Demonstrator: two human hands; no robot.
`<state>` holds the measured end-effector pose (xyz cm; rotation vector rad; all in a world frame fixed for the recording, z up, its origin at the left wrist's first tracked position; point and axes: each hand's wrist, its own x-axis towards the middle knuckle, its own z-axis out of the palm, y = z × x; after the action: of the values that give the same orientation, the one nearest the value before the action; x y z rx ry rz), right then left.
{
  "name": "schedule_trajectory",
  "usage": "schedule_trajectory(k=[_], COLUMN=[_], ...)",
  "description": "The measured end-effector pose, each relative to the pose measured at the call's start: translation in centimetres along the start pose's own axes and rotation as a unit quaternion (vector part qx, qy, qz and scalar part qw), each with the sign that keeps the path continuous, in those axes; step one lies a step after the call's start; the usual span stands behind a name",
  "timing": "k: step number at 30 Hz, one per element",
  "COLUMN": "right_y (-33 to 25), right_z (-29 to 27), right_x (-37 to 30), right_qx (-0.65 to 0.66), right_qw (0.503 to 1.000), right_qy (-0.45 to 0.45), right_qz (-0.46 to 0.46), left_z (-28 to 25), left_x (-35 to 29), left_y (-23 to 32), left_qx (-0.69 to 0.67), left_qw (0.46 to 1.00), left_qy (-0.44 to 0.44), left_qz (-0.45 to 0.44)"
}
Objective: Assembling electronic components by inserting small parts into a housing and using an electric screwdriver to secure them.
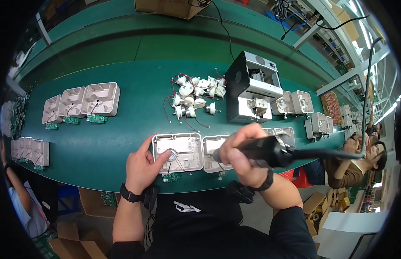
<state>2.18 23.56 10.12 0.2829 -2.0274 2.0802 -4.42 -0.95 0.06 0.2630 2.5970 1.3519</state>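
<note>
My left hand [142, 167] grips the left side of a white plastic housing [194, 165] lying open side up near the table's front edge. Its thumb presses on a small round metal disc [172, 155] inside, from which thin wires run. A green circuit board [171, 177] hangs at that housing's front edge. In my right hand [241, 151] is a black corded electric screwdriver [263, 151], fingers wrapped round it. It lies nearly level, its grey nose pointing left over a second white housing [210, 141], right beside the first. The screwdriver's tip is too blurred to make out.
White round parts with red wires [196, 93] lie heaped mid-table. A black-and-white machine [254, 88] stands right of them. More housings with boards line the left [101, 99] and right [301, 101]. The screwdriver's cable [330, 153] runs right. Other people sit at both sides.
</note>
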Motion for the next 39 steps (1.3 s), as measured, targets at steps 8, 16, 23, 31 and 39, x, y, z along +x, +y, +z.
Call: schedule_trajectory(k=[8, 16, 23, 31, 39], right_y=[0.9, -4.1, -4.6, -3.8, -3.3], right_z=[-0.1, -6.4, -12.1, -11.4, -7.5], right_x=[-0.1, 1.6, 5.5, 5.6, -2.1], right_qx=[-0.027, 0.01, -0.083, -0.058, 0.024], right_qw=[1.0, 0.978, 0.948, 0.966, 0.989], right_qy=[-0.002, 0.144, 0.244, 0.238, 0.142], right_qz=[-0.009, -0.148, -0.184, -0.08, -0.04], left_z=[0.2, 0.5, 3.5, 7.4, 9.5], left_x=[0.1, -0.7, -0.9, 0.0, 0.5], left_y=[-0.1, 0.3, 2.9, 6.4, 7.8], left_qx=[-0.016, -0.021, -0.023, 0.021, 0.043], left_qw=[1.0, 1.0, 0.999, 0.996, 0.991], left_qy=[-0.003, 0.0, -0.022, -0.082, -0.11], left_qz=[0.012, 0.017, 0.004, 0.026, 0.064])
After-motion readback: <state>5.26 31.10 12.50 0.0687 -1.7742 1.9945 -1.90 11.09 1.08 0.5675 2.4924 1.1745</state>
